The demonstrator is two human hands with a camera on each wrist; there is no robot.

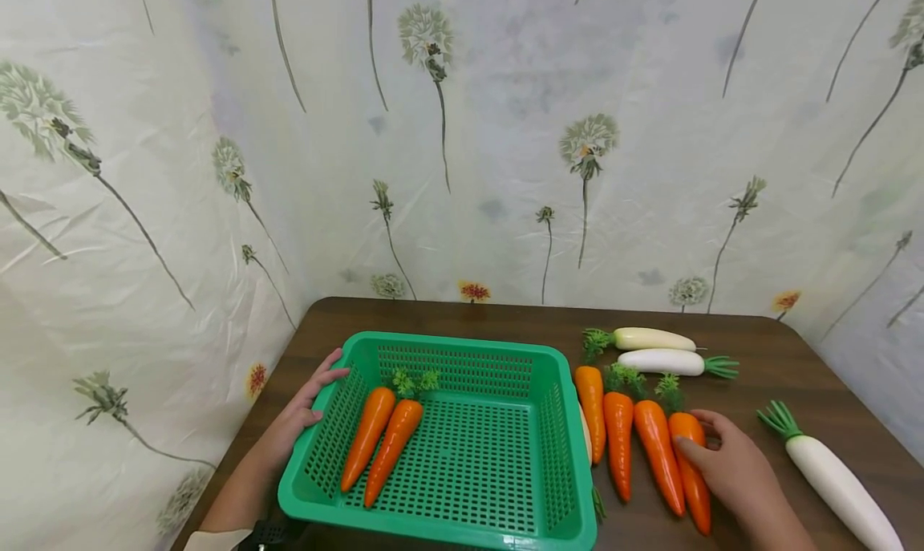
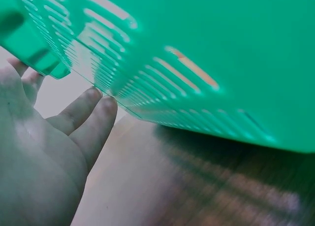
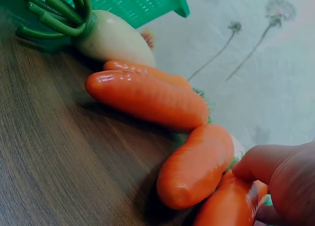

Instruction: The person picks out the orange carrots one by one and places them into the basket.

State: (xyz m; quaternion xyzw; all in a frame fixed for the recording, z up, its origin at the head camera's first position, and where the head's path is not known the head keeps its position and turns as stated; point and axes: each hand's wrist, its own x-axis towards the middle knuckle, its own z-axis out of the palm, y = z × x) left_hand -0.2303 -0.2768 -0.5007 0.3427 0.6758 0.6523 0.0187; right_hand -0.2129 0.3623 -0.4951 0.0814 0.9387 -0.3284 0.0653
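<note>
A green plastic basket [image 1: 469,527] stands on the table with two orange carrots [image 1: 393,452] inside, at its left. My left hand [image 1: 306,407] touches the basket's left side with fairly straight fingers; in the left wrist view, fingertips [image 2: 106,104] meet the slotted wall. At the right end of a row of several carrots [image 1: 657,455], my right hand [image 1: 736,463] holds the last carrot [image 1: 693,475] between thumb and fingers. That carrot still lies by the table top, and in the right wrist view the hand [image 3: 290,177] covers part of it.
Two white radishes [image 1: 660,362] lie behind the carrot row. Another white radish [image 1: 840,487] lies at the far right. One more radish [image 3: 118,39] sits against the basket's right side, mostly hidden in the head view. A flower-patterned curtain [image 1: 505,174] hangs behind the dark wooden table [image 1: 765,350].
</note>
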